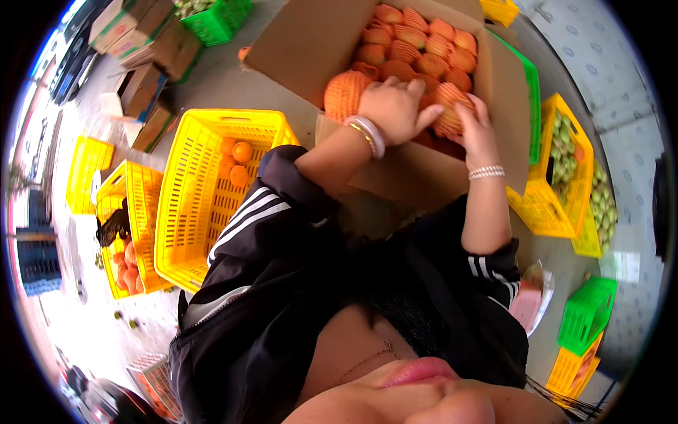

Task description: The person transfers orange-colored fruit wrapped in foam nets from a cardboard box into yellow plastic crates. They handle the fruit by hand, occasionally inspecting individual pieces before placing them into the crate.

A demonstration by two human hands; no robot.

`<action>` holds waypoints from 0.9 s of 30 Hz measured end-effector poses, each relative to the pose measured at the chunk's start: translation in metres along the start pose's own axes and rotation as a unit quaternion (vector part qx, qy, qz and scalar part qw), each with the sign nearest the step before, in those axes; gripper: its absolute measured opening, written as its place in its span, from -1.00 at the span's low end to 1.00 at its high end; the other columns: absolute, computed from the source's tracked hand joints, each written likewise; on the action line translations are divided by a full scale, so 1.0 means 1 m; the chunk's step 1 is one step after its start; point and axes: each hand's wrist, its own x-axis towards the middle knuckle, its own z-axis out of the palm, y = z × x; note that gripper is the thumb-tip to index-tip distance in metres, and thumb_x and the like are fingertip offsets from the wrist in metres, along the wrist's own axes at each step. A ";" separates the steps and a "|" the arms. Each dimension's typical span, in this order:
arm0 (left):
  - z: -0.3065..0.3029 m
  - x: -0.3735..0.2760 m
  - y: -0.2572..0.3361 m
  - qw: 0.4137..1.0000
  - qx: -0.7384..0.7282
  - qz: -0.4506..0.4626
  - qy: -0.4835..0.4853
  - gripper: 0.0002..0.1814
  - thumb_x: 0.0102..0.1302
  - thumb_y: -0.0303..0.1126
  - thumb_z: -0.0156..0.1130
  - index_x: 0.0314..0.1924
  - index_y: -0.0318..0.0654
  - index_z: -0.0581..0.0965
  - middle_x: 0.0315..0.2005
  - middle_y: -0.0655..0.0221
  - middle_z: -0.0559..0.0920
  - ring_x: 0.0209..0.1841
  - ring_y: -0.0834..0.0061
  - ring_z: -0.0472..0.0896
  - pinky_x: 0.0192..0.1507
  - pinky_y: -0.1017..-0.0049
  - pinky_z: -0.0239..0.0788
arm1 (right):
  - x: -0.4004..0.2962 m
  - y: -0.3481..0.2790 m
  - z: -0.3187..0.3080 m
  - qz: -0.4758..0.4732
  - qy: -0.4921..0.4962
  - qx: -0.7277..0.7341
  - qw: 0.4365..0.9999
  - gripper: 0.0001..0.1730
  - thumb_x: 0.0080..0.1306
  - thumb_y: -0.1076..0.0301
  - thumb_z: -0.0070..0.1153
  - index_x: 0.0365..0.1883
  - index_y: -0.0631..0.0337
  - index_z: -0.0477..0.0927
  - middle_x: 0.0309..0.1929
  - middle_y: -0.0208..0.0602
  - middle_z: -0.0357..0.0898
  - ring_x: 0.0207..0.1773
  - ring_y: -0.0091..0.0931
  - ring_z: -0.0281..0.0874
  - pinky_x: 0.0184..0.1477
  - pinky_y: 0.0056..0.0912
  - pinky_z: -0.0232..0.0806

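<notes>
An open cardboard box (507, 100) holds several rows of fruit in orange foam net sleeves (409, 37). Over its near side, my left hand (389, 108) rests with fingers spread among the sleeved fruit; its fingertips are partly hidden against them. A larger-looking sleeved fruit (344, 95) sits beside the back of that hand, by the box's left corner. My right hand (478, 127) grips another sleeved fruit (449, 114) near the box's right wall. Bracelets circle both wrists.
To the left stands a large yellow plastic crate (175, 212) with several oranges (238, 159) inside. Another yellow crate (140, 196) holds sleeved fruit. Cardboard boxes (140, 37) are stacked at upper left. On the right, a yellow crate (574, 217) contains green produce (562, 153); green crates stand nearby.
</notes>
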 end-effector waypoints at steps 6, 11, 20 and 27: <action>0.009 0.002 0.000 0.998 0.006 0.045 0.035 -0.55 0.33 0.05 0.11 -0.10 -0.19 0.61 -0.28 0.26 0.69 -0.11 0.22 0.63 -0.12 0.20 0.47 | -0.001 0.005 -0.004 -0.040 -0.125 -0.243 0.961 -0.34 0.21 0.01 0.17 0.11 0.33 0.40 -0.08 -0.05 0.58 -0.06 -0.38 0.56 0.01 -0.35 0.37; 0.007 0.000 0.000 0.997 0.036 0.066 0.010 -0.66 0.33 -0.02 0.12 -0.29 -0.10 0.67 -0.31 0.30 0.66 -0.15 0.24 0.60 -0.17 0.22 0.47 | -0.001 0.002 -0.003 -0.037 -0.146 -0.335 0.930 -0.38 0.25 -0.01 0.09 0.01 0.39 0.35 -0.16 0.12 0.55 -0.12 -0.23 0.57 -0.03 -0.24 0.36; 0.008 0.001 -0.001 0.997 0.030 0.069 -0.018 -0.67 0.34 -0.02 0.09 -0.28 -0.03 0.68 -0.27 0.36 0.65 -0.11 0.26 0.59 -0.13 0.20 0.46 | -0.007 0.002 -0.002 -0.068 -0.126 -0.410 0.901 -0.36 0.29 -0.10 -0.01 -0.07 0.41 0.34 -0.10 0.30 0.53 -0.03 0.01 0.54 0.02 -0.10 0.34; 0.010 0.004 0.003 0.998 0.053 0.027 -0.013 -0.68 0.33 -0.05 0.11 -0.33 -0.07 0.68 -0.28 0.38 0.65 -0.09 0.26 0.60 -0.15 0.18 0.48 | -0.005 -0.001 -0.003 -0.081 -0.111 -0.325 0.936 -0.39 0.34 -0.01 0.05 0.09 0.40 0.44 0.03 0.02 0.54 0.02 -0.33 0.54 0.09 -0.34 0.35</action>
